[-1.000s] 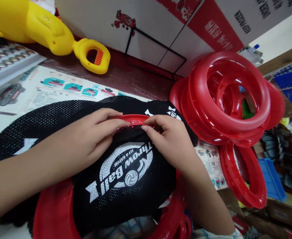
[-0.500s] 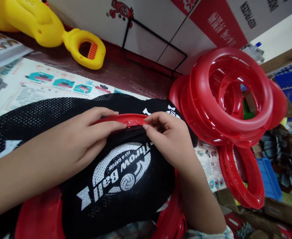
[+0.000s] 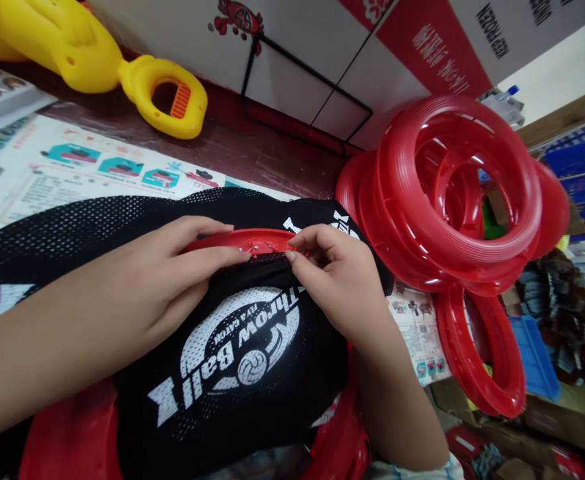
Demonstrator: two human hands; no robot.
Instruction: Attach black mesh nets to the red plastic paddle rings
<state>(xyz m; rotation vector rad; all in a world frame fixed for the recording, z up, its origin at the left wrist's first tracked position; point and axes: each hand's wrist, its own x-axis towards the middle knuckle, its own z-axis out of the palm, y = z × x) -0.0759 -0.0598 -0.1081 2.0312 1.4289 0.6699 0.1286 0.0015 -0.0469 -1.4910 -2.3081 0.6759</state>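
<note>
Across the lower middle lies black mesh fabric point(image 3: 272, 417) printed in white with "Throw Ball". A curved red plastic rim point(image 3: 265, 241) shows along the fabric's upper edge, with small shiny metal bits along it. My left hand point(image 3: 165, 273) grips the rim from the left, fingers behind and thumb in front. At the rim's right end, my right hand point(image 3: 340, 273) is closed in a pinch where fabric meets plastic. Exactly what lies between its fingertips is hidden. More red plastic point(image 3: 72, 433) shows below the fabric at lower left.
Stacked red plastic rings point(image 3: 412, 153) stand to the right, with another red ring point(image 3: 512, 393) leaning below them. A yellow toy point(image 3: 147, 120) and a white tray point(image 3: 17, 107) lie at upper left. A black wire frame point(image 3: 297, 61) leans against white boxes point(image 3: 312, 30) behind.
The view has shifted slightly, moving most things a little left. My left fingertips sit slightly further left, showing more of the rim's metal bits. My right hand keeps its pinch.
</note>
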